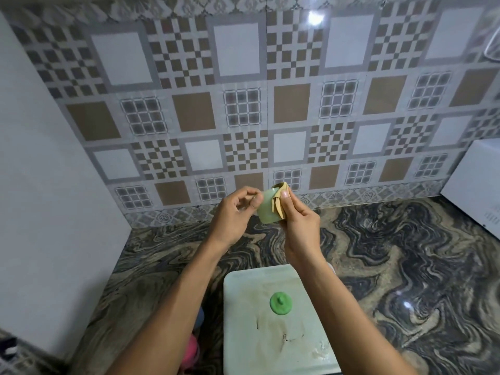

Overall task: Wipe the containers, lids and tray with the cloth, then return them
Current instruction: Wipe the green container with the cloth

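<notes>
Head view: cloth (282,203) on green container (266,211).

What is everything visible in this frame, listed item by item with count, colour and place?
container: one, pale green, held up above the counter between both hands
cloth: one, tan, against the container's right side
lid: one, green with a knob, on the tray
tray: one, whitish and stained, at the counter's near edge
counter: one, dark marbled swirl
tiled wall: one, brown, grey and white, behind the counter
appliance: one, white, far right on the counter
pink object: one, left of the tray, unidentifiable
left hand: grips the container
right hand: holds the cloth on the container
</notes>
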